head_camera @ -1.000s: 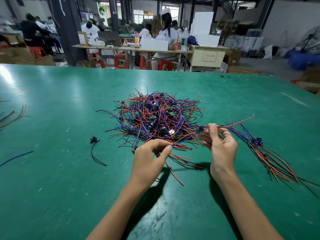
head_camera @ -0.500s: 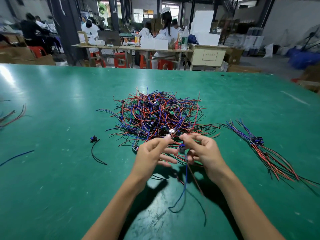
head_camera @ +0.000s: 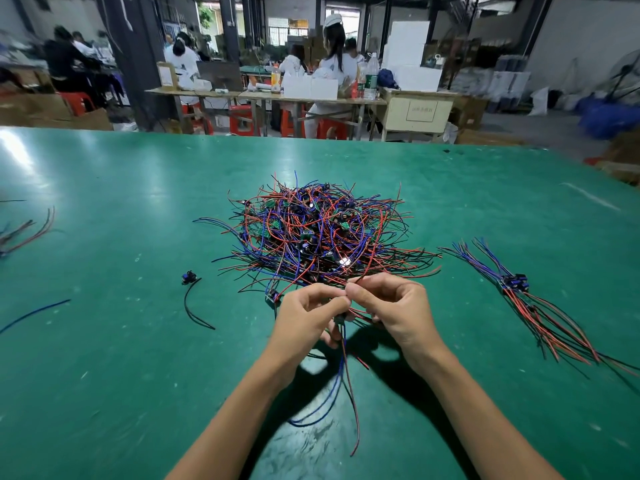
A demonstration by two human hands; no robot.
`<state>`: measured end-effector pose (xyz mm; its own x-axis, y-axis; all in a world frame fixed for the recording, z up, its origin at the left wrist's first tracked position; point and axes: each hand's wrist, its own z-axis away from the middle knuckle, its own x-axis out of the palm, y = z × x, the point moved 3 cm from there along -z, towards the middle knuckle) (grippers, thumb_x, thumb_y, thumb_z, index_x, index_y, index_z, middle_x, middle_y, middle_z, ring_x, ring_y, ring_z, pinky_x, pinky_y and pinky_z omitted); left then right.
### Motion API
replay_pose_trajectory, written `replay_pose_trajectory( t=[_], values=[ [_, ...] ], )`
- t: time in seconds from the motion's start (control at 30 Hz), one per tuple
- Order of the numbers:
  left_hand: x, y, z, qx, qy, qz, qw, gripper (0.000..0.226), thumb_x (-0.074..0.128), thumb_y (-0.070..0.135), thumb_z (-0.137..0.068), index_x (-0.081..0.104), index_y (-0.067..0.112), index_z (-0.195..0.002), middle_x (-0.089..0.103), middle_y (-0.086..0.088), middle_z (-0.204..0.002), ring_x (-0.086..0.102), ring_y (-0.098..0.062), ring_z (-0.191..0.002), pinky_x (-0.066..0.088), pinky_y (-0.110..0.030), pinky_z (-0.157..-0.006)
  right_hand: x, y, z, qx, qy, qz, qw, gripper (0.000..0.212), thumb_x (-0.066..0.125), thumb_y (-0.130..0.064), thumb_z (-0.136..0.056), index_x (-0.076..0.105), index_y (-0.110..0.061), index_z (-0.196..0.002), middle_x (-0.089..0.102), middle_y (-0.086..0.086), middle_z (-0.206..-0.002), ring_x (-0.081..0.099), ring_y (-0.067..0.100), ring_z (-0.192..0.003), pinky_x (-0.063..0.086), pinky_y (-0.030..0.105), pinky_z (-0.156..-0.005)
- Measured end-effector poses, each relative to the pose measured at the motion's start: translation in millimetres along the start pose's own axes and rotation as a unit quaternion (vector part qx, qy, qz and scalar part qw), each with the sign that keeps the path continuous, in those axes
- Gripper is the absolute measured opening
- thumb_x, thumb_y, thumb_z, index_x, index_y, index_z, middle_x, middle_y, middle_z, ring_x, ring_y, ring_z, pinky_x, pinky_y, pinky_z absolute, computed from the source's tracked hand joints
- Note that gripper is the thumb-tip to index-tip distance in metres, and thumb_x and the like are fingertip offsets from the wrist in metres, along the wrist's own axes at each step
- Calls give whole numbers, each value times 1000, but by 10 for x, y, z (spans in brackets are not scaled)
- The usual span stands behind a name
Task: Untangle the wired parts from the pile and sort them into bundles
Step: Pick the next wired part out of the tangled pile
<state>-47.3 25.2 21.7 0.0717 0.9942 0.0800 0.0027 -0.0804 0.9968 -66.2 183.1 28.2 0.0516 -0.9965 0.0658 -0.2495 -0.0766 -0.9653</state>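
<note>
A tangled pile of red, blue and black wired parts [head_camera: 322, 233] lies in the middle of the green table [head_camera: 121, 358]. Just in front of it, my left hand [head_camera: 304, 320] and my right hand [head_camera: 394, 306] meet, fingertips pinched together on one wired part [head_camera: 341, 322]. Its blue and red leads [head_camera: 343, 386] hang down between my wrists toward the table. A sorted bundle [head_camera: 530, 303] of aligned wired parts lies at the right, apart from both hands.
A lone part with a black lead [head_camera: 192, 296] lies left of the pile. A loose blue wire [head_camera: 34, 315] and a few more wires [head_camera: 26, 232] lie at the far left edge. People work at benches beyond the table's far edge.
My right hand came back from beside the right bundle to the pile's front edge. Both hands then closed together on one part, whose leads now hang lower and straighter.
</note>
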Motion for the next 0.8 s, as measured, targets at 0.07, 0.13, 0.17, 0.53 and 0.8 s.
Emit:
replay_pose_trajectory(
  t=[0.07, 0.13, 0.17, 0.53, 0.8],
  values=[
    [-5, 6, 10, 7, 2, -5, 1000, 4, 72, 11, -89, 74, 9, -92, 75, -12, -75, 56, -19, -52, 50, -26, -46, 14, 8, 4, 12, -5, -12, 1000, 23, 84, -25, -71, 78, -5, -82, 73, -6, -70, 60, -3, -57, 44, 9, -54],
    [-19, 4, 15, 27, 14, -17, 999, 6, 76, 11, -87, 73, 9, -92, 76, -12, -76, 64, -19, -59, 55, -29, -50, 14, 17, 1, 5, -8, -8, 1000, 21, 84, -28, -70, 79, -10, -80, 74, -4, -70, 61, -2, -57, 45, 9, -54],
    [-23, 0, 17, 38, 22, -28, 999, 7, 77, 11, -85, 73, 10, -90, 76, -12, -77, 68, -20, -65, 58, -34, -54, 13, 22, -1, -5, -7, 9, 1000, 18, 85, -29, -71, 80, -13, -78, 76, -3, -72, 62, -1, -59, 46, 10, -56],
    [-13, 8, 28, 31, 13, 17, 999, 14, 81, 17, -82, 74, 7, -89, 78, -13, -87, 76, -30, -86, 62, -44, -80, -22, 43, -30, -35, -10, 54, 998, 33, 90, -52, -62, 79, -23, -75, 76, -2, -74, 66, 6, -65, 50, 16, -63],
    [-39, 16, 42, 11, 42, 54, 998, 5, 78, 9, -84, 80, 4, -83, 76, -22, -82, 74, -33, -79, 63, -35, -73, -15, 60, -26, -18, -6, 61, 998, 20, 85, -39, -72, 83, -26, -87, 79, 0, -85, 67, 13, -75, 54, 25, -72]
  ],
)
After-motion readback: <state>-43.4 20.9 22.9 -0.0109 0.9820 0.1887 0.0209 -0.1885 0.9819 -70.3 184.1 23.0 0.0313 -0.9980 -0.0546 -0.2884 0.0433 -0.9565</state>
